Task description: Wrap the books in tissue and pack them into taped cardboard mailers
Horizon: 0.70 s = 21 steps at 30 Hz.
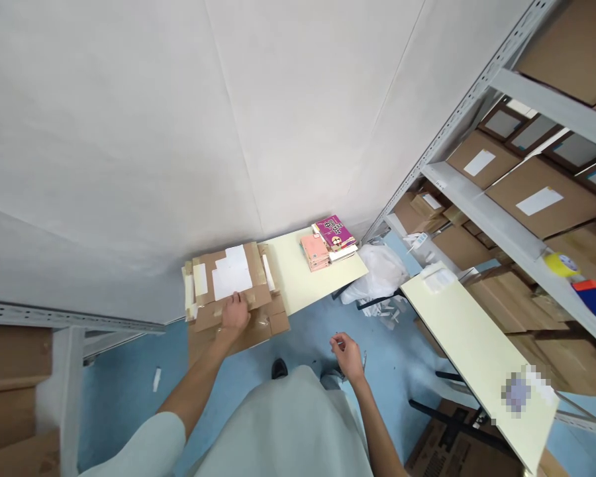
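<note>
Flattened brown cardboard (258, 298), with white labels and clear tape, is piled at the left end of a pale yellow table. My left hand (235, 311) rests at the near part of the upper sheet, its fingers bent and closed on the cardboard; the fingertips are partly hidden. A white paper label (232, 271) lies just beyond those fingers. My right hand (348, 356) hangs in the air to the right, off the table's front edge. Its fingers are loosely curled and slightly apart, and I see nothing held in them.
Pink booklets (316, 250) and a purple book (335, 232) sit on the pale yellow table (291, 268). White plastic bags (377, 268) lie beyond its right end. A second table (457, 331) stands at right, before a metal shelf (469, 192) of boxes. Another shelf (69, 371) is at left.
</note>
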### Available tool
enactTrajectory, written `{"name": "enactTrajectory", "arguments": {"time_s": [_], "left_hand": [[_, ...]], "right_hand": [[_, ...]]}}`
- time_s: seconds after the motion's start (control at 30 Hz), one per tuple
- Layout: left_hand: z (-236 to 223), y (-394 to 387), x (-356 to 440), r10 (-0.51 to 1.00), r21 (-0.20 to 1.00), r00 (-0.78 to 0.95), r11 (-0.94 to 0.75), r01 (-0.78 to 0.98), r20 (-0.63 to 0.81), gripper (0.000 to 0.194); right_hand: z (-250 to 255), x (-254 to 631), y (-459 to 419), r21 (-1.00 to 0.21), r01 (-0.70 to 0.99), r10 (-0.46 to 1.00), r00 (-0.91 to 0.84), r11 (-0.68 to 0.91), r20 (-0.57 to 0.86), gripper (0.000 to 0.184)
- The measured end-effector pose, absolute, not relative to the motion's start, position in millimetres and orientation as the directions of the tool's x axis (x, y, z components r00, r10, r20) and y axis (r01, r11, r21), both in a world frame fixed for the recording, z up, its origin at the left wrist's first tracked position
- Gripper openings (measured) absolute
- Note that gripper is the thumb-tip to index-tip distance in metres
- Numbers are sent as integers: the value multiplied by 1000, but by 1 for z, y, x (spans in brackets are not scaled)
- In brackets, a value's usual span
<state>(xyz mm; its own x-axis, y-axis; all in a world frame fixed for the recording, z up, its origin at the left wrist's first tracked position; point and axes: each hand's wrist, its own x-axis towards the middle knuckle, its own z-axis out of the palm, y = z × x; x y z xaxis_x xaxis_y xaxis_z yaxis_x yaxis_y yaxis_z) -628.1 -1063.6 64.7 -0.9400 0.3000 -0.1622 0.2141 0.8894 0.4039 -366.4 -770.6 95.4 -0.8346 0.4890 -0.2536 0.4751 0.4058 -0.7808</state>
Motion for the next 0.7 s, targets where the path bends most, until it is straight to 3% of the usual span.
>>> {"name": "enactTrajectory", "arguments": {"time_s": [0.13,0.23,0.3,0.4,0.5,0.6,0.7], "left_hand": [[101,-1090,-657,250,301,-954,934,193,-164,51],[145,-1115,-675,191,293,-980,941,168,-51,55],[176,-1132,-681,93,330,-995,938,103,46,48],[217,-1151,-681,-61,468,-990,884,5,126,39],[243,-1148,-672,-162,738,-983,673,-43,90,44],[255,-1117,-656,-70,939,-995,334,-88,-69,63],[261,-1060,-636,113,960,-969,201,-195,-221,79]], "right_hand": [[93,-369,-774,-800,447,466,-851,401,-242,36],[96,-381,-777,-833,398,431,-875,384,-220,36],[101,-392,-777,-854,355,419,-890,381,-183,36],[111,-408,-774,-882,298,393,-908,366,-144,35],[120,-421,-763,-908,259,373,-919,330,-127,33],[128,-425,-740,-933,226,418,-904,280,-94,34],[136,-419,-705,-960,185,525,-849,209,-49,40]]}}
